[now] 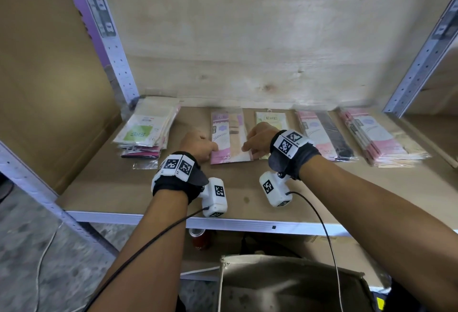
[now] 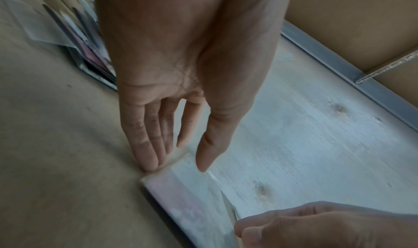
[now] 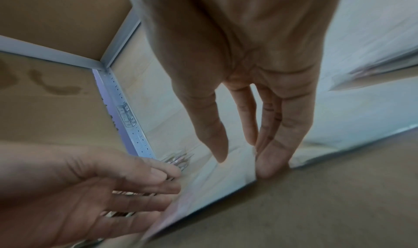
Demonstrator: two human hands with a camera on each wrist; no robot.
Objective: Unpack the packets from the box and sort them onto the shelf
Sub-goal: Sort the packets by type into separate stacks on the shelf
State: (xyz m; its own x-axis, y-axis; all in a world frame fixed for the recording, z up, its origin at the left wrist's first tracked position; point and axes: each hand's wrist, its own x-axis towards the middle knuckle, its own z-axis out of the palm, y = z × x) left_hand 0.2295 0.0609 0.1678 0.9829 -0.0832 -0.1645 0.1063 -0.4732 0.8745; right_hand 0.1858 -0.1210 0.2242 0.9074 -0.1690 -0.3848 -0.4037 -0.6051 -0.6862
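Two hands square up the pink packet (image 1: 229, 138) on the shelf (image 1: 247, 187): left hand (image 1: 198, 146) and right hand (image 1: 259, 138), fingers straight, nudge its near corners, aligning it beside the green packet (image 1: 269, 119).

Soft, even light is falling ahead of my grip; my wrist views are blurring, dimming and bending at the edges.

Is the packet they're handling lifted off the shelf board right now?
No. In the head view the pink packet lies flat on the shelf board, left hand and right hand at its near corners.
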